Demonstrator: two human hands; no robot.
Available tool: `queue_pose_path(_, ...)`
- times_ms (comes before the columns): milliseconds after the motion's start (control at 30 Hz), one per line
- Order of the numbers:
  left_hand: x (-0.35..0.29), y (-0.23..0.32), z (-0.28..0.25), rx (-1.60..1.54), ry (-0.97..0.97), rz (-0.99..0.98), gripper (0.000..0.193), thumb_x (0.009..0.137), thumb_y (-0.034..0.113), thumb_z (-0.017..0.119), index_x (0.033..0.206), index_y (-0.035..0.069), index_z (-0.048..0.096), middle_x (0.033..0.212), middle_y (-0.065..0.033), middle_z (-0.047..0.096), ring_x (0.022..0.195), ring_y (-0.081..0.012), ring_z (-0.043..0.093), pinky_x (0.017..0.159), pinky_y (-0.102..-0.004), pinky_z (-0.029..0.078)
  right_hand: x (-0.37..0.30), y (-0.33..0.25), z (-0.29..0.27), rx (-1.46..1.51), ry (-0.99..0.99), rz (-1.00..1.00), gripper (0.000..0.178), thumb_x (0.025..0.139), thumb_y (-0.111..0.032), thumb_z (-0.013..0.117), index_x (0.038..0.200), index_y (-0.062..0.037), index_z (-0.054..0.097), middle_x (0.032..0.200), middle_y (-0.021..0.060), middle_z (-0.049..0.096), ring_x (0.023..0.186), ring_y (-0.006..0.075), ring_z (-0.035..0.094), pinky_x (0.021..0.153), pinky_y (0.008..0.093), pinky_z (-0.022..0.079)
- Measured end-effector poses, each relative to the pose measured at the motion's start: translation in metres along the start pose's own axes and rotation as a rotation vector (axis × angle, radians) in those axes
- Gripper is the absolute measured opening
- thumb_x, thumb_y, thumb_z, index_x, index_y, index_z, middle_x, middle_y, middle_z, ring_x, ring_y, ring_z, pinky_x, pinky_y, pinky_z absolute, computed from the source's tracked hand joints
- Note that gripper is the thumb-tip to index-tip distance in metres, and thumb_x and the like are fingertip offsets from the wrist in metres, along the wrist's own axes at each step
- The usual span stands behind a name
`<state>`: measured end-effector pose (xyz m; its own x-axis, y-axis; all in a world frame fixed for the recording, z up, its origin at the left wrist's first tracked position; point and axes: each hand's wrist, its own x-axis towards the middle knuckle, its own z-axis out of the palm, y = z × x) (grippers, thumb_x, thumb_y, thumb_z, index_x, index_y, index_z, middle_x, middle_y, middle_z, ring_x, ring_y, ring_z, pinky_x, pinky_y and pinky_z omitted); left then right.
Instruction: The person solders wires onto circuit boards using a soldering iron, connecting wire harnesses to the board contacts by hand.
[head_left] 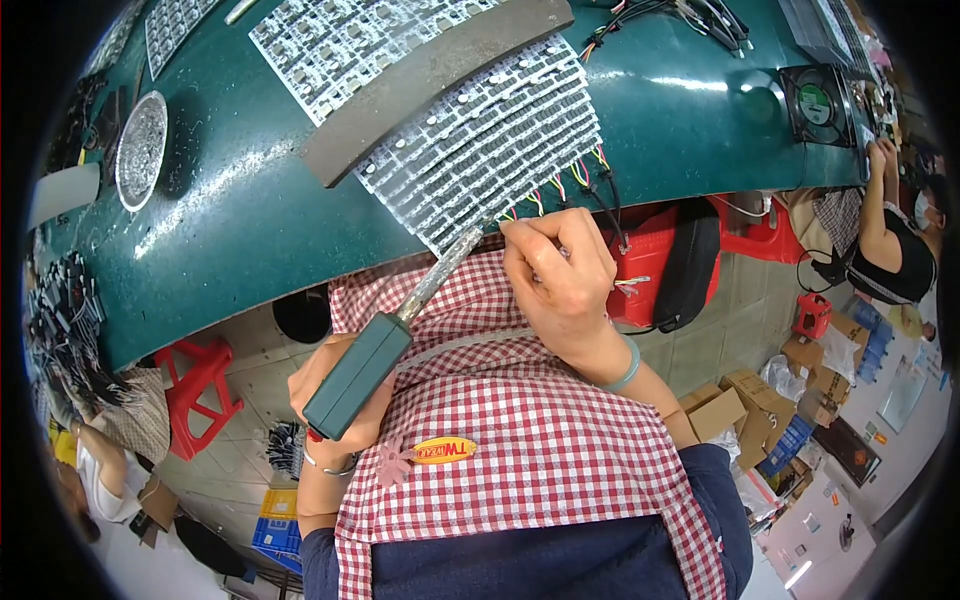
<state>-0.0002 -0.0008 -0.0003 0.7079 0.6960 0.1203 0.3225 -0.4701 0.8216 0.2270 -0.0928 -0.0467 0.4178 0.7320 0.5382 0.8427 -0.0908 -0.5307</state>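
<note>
Here's the circuit-board panel (505, 125) on the green workbench (680, 130), the soldering iron (385, 345) tip at its near edge, right beside the right hand (562, 275): one slip could burn a fingertip! The left hand (350, 410) wraps the iron's handle; the right's fingertips are pinched together, on what I can't tell. Coloured wires (580, 175) fringe the panel's right side, so a straying tip might scorch insulation. Across the panel, a dark bar (430, 80); bumped, it could drag the panel askew

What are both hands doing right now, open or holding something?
Left hand: closed, holding a green soldering tool.
Right hand: closed in a pinch by the circuit boards; what it grips, if anything, cannot be told.
</note>
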Motion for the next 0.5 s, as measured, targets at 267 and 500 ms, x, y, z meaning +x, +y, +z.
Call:
queue_pose_path(267,-0.0004,-0.0002,0.0004,0.012,0.007,0.012,0.019,0.061,-0.004,0.071,0.080,-0.005,0.068,0.081,-0.0153,0.066,0.068,-0.0286,0.067,0.060,-0.0326,0.054,-0.0007,-0.0007,0.0010,0.011,0.029,0.020,0.025,0.064,0.008,0.072,0.086,-0.0024,0.066,0.076,0.0060,0.055,0.065,0.0208,0.055,0.052,0.0314,0.045)
queue_pose_path(500,-0.0008,-0.0011,0.0009,0.037,-0.005,-0.022,0.019,0.061,-0.003,0.072,0.080,-0.004,0.068,0.081,-0.0154,0.066,0.068,-0.0295,0.068,0.060,-0.0327,0.055,-0.0022,-0.0018,0.0014,0.034,0.038,0.068,0.029,0.064,0.010,0.073,0.089,-0.0022,0.065,0.075,0.0070,0.053,0.064,0.0225,0.055,0.052,0.0325,0.044)
